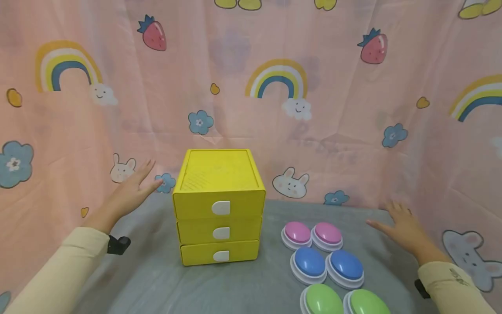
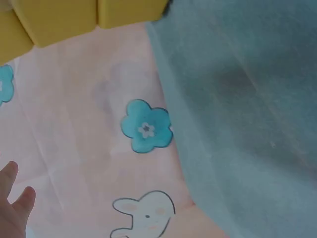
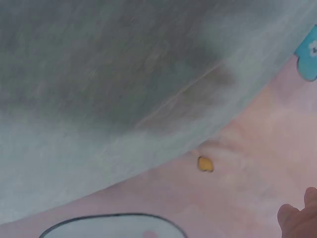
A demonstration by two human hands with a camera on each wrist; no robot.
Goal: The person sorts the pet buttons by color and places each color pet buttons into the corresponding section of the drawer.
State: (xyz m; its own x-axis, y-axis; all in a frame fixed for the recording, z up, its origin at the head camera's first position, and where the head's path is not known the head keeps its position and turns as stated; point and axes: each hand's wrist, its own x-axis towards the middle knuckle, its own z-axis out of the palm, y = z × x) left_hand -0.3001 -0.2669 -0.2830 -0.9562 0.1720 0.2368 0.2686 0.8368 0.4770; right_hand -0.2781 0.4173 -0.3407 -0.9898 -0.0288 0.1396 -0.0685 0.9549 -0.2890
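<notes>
My left hand (image 1: pixel 131 194) is raised to the left of a yellow drawer box (image 1: pixel 219 174), apart from it, its fingers straight and holding nothing. The box has three drawers with white tabs. Over the right part of the table hovers my right hand (image 1: pixel 404 229), fingers spread, nothing held. Nearest to it are the domed push buttons on white bases: two pink (image 1: pixel 328 233), two blue (image 1: pixel 347 264) and two green (image 1: pixel 323 300), arranged in pairs. In the left wrist view only some fingertips (image 2: pixel 22 203) show at the edge; the right wrist view likewise catches fingertips (image 3: pixel 287 215) in its corner.
A grey cloth (image 1: pixel 157 279) covers the table. Pink patterned curtain (image 1: pixel 243 126) hangs behind and along both sides, close to the hands. The green buttons are cut off by the lower frame edge. Each wrist carries a black device (image 1: pixel 118 245) by the sleeve.
</notes>
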